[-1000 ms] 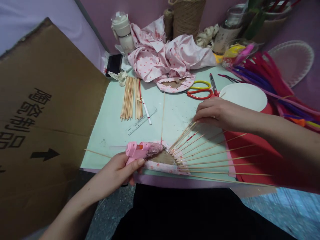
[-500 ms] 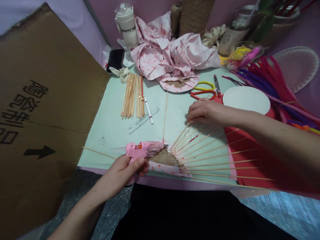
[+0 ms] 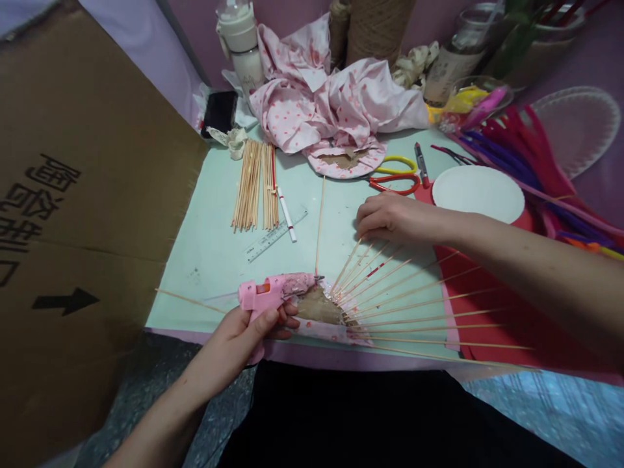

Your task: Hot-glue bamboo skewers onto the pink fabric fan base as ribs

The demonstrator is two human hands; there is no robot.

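My left hand [image 3: 256,331] is wrapped round the handle of a pink hot glue gun [image 3: 273,291]. Its nozzle points right, at the upper edge of a half-round cardboard piece [image 3: 319,307] trimmed with pink dotted fabric [image 3: 322,330]. Thin wooden sticks [image 3: 419,297] fan out to the right from this piece; one stands nearly upright by the nozzle and another reaches left. My right hand [image 3: 383,218] pinches the outer end of a wooden stick [image 3: 347,265] whose inner end rests at the piece's edge. Its fingertips are partly hidden.
Behind lie a bundle of sticks [image 3: 253,185], a ruler [image 3: 277,235], a white marker [image 3: 286,214], scissors [image 3: 394,184] and crumpled dotted fabric [image 3: 336,97]. A white paper plate [image 3: 478,194] sits on red sheets at right. A cardboard box [image 3: 82,214] walls the left side.
The left hand's fingers have loosened a little from the glue gun's trigger side. The view has shifted slightly; the right hand keeps its pinch on the stick.
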